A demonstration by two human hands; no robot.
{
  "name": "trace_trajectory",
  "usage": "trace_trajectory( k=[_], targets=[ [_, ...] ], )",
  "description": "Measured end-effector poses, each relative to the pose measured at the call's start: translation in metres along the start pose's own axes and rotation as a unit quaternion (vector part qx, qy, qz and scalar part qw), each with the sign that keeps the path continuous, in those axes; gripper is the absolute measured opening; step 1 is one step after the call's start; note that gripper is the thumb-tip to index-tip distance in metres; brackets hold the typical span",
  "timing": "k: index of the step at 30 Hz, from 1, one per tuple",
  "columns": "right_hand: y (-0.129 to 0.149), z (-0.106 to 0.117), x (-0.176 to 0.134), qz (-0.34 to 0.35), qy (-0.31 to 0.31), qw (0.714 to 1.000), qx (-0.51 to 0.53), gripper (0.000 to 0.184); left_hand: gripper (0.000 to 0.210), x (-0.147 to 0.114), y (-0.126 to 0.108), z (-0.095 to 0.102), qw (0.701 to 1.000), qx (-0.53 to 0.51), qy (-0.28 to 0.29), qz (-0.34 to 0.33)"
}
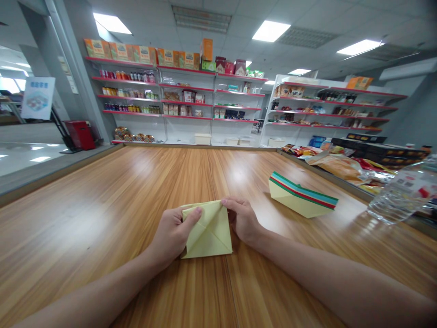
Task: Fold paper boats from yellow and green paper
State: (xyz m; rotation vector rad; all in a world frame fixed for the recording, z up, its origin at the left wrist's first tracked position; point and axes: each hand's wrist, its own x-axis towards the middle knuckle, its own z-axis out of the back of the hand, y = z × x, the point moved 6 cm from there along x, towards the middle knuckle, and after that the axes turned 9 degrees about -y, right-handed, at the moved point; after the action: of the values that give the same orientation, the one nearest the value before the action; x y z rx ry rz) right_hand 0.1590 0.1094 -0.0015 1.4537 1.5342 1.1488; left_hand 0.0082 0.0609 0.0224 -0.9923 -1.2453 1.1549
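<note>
Left hand [175,231] and right hand [243,219] both pinch a folded yellow paper [209,238], held up between them. It looks like a folding step, and the next move seems to call for a soft, careful touch. Beyond, the bright room [239,10] has long shelves [187,70], then comes a shiny wood bench [119,218], a clear bottle [398,196] and a striped paper boat [296,200].

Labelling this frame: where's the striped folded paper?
Head view, right of centre: the striped folded paper sits on the wooden table, between the right hand and the clear plastic bottle.
</note>
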Motion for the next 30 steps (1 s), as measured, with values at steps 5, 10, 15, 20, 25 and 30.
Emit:
trace_trajectory(
  k=[5, 10, 15, 20, 25, 30],
  targets=[
    [-0.004, -0.003, 0.000, -0.092, -0.018, 0.993, 0.069, 0.018, 0.031, 0.000, 0.002, -0.001, 0.997, -0.070, 0.003, 0.038],
    [-0.004, -0.011, -0.005, -0.130, 0.028, 0.983, 0.127, 0.026, 0.029, 0.001, 0.002, 0.001, 0.993, -0.100, -0.019, 0.054],
    [-0.004, -0.009, -0.005, -0.075, 0.034, 0.994, 0.075, 0.020, 0.028, 0.002, 0.005, 0.000, 0.994, -0.095, -0.006, 0.059],
    [-0.007, -0.006, 0.001, -0.123, 0.003, 0.988, 0.091, 0.020, 0.032, 0.001, 0.014, -0.006, 0.985, -0.133, 0.018, 0.104],
    [-0.006, -0.005, 0.002, -0.134, 0.019, 0.981, 0.142, 0.032, 0.031, 0.008, 0.018, -0.001, 0.956, -0.243, -0.052, 0.154],
    [-0.006, -0.018, -0.010, -0.062, 0.152, 0.986, 0.011, 0.043, 0.033, 0.013, 0.013, 0.006, 0.942, -0.294, -0.097, 0.133]
  ],
)
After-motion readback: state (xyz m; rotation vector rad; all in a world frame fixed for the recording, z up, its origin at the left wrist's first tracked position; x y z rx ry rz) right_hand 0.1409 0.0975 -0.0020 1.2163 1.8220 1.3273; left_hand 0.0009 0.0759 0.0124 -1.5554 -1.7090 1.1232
